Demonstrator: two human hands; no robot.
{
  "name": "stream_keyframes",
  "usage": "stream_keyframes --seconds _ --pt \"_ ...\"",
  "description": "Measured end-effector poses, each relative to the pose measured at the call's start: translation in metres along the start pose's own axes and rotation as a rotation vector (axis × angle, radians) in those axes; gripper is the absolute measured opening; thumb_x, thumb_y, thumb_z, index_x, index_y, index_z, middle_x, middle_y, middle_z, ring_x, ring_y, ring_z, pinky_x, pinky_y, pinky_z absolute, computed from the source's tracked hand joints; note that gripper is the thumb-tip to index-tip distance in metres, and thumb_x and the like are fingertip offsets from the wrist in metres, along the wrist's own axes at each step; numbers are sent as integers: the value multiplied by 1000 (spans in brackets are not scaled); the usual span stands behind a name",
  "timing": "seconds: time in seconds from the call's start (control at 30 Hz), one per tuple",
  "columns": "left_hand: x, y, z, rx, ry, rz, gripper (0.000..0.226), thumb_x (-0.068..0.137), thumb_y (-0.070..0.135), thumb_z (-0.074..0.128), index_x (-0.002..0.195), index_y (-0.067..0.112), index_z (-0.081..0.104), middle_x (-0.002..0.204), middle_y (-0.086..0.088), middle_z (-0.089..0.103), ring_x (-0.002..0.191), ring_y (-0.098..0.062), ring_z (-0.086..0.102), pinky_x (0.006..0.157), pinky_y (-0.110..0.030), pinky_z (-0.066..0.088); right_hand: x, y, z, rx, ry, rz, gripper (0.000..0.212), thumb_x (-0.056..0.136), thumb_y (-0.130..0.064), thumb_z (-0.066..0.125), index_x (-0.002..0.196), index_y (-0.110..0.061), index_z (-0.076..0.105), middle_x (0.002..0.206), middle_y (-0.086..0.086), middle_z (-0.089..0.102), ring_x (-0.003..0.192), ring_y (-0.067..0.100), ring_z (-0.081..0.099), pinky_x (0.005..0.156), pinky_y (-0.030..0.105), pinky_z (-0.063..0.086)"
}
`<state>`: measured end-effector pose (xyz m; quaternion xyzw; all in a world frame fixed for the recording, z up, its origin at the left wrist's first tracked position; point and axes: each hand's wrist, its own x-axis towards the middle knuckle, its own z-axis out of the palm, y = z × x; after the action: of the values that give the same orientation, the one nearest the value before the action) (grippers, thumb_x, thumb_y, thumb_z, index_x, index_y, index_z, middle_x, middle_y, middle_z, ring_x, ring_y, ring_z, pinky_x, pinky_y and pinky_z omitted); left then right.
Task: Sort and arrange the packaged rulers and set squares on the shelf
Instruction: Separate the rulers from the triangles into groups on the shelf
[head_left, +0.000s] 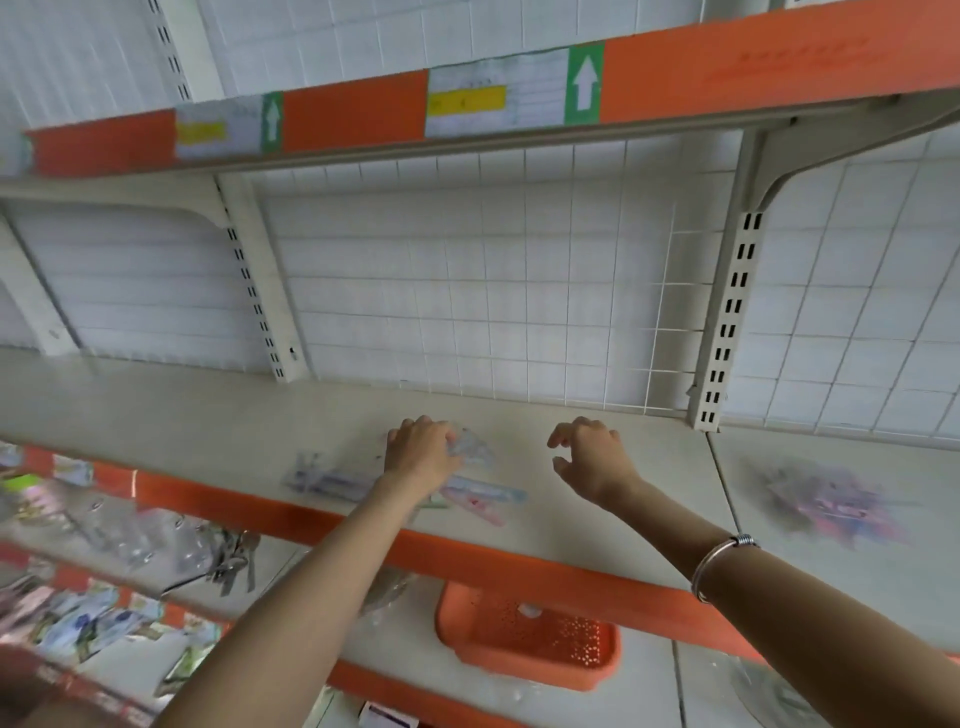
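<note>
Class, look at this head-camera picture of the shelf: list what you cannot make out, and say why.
All in the head view:
- Packets by the left hand: motion blur and the hand hide whether they are rulers or set squares.
- Left hand's grip: its fingertips are out of sight.
- Heap on the right: blurred, contents unclear.
- Price labels: print unreadable.
- Orange basket: far side cut off by the shelf edge.

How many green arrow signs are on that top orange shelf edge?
2: one arrow toward the left, another right of the middle. Others may sit outside the picture.
</note>
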<state>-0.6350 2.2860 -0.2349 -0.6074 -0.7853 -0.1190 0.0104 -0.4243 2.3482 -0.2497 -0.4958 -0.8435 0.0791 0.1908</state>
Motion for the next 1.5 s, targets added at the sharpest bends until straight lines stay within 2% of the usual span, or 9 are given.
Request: stream_keyframes --seconds 0.4,0.6,0.8,0.9,1.0,1.17,1.33,1.43,1.5 --pt "3 -91 0 49 -57 -1 33 90 44 56 118 28 60 124 -5 54 120 -26 46 98 -36 32 35 -73 42 -144 -87 -81 32 91 -18 50 122 -19 57 124 5 53 118 24 46 99 33 31" --pt "11 -108 -1 61 -107 16 38 88 51 56 120 30 58 125 -3 53 121 -24 44 99 -36 30 56 -87 51 -198 -170 -131 37 91 -31 54 127 -20 53 126 6 52 119 25 45 99 33 31" --pt "15 -115 0 30 -176 69 41 83 60 57 115 34 60 126 0 54 121 -24 44 99 -36 29 73 -93 60 -221 -296 -169 55 89 -44 56 137 -18 46 136 7 49 124 25 46 101 35 33" --pt "16 -116 2 -14 -157 94 37 83 56 61 113 35 63 131 3 54 122 -22 46 100 -35 29 75 -92 63 -183 -369 -188 44 88 -43 56 124 -18 57 125 8 59 114 26 53 92 34 38" --pt "18 -116 2 -45 -134 105 34 84 53 63 111 31 67 133 5 55 121 -19 49 100 -34 29 73 -90 60 -221 -363 -227 38 87 -34 55 121 -18 58 118 7 63 109 26 55 89 33 41" --pt "16 -112 5 -58 -84 116 35 86 48 62 113 27 69 126 7 63 115 -19 56 100 -33 33 69 -89 60 -262 -322 -254 29 91 -24 48 113 -10 61 106 13 65 96 30 60 75 29 41" --pt "15 -107 6 18 -47 121 24 91 37 61 108 25 72 120 5 67 109 -20 59 100 -31 35 57 -87 53 -379 -295 -294 23 92 -12 43 108 -2 56 107 19 63 98 35 60 69 30 33" --pt "13 -104 7 27 -53 119 17 91 37 60 87 25 72 103 3 72 101 -21 63 95 -28 40 47 -82 47 -391 -255 -285 21 90 -10 43 107 -3 54 106 19 63 97 36 60 68 32 35" --pt "13 -103 11 38 -60 115 18 91 36 59 74 30 58 86 4 70 93 -22 65 89 -27 42 41 -76 47 -363 -226 -247 23 87 -6 43 107 -6 55 104 18 64 96 37 59 70 33 39"
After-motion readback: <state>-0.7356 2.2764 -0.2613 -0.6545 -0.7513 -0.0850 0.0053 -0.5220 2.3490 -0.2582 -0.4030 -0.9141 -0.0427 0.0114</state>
